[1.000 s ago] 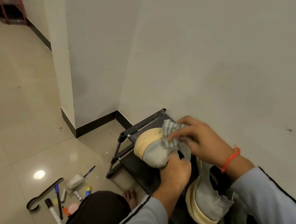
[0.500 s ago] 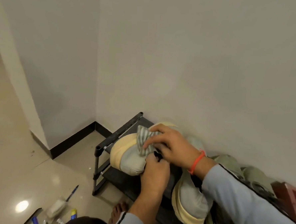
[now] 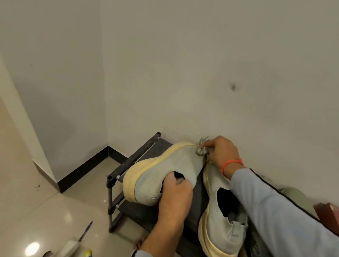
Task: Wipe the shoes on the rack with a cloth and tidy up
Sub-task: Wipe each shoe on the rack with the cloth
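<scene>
A grey knit shoe with a cream sole point(image 3: 168, 168) lies on its side on the top shelf of a black shoe rack point(image 3: 137, 156). My left hand point(image 3: 175, 194) grips it at the opening, fingers tucked inside. My right hand point(image 3: 221, 153) pinches a bunched grey striped cloth point(image 3: 201, 147) against the shoe's toe, close to the wall. The matching second shoe point(image 3: 221, 229) rests on the rack just to the right, partly under my right sleeve.
More shoes point(image 3: 291, 193) and a dark red box point(image 3: 332, 216) sit further right on the rack. On the tiled floor at lower left lie a blue pen point(image 3: 86, 230), a white brush-like item point(image 3: 68, 246) and a yellow-blue object point(image 3: 88, 255). Walls close off the corner behind the rack.
The right hand has slid the cloth from the middle of the shoe to its toe by the wall. The shoe now lies flatter on the shelf. The view has moved closer and to the right.
</scene>
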